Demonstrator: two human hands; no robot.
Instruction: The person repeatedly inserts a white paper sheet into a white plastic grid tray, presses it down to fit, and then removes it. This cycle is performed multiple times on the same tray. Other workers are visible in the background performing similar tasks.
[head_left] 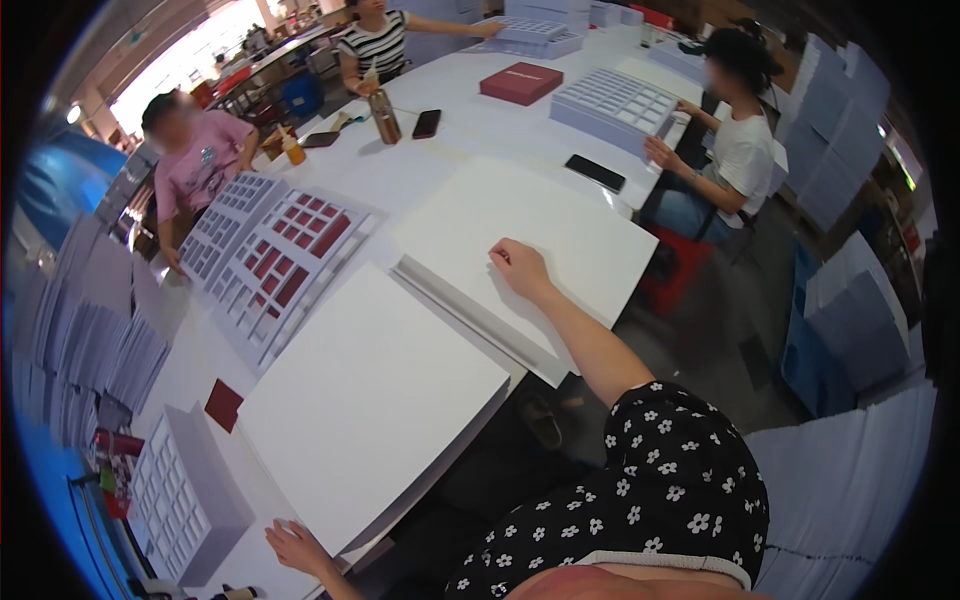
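My right hand (522, 268) is curled closed, resting on a large white sheet (470, 215) on the table; nothing shows between its fingers. Along that sheet's near-left side a raised, folded white strip (480, 318) runs down toward the table edge. My left hand (294, 546) lies with fingers spread beside the near-left corner of a large white board or stack of boards (370, 400). These boards sit between my two arms, slightly overhanging the front edge. A small dark red card (223, 404) lies beside their left edge.
White gridded trays, one with red compartments (285, 250), stand at far left; another gridded tray (180, 500) is near left. A bottle (383, 117), phones (595, 173) and a red box (521, 83) lie farther back. Several people work around the table. Stacked sheets (850, 490) stand at right.
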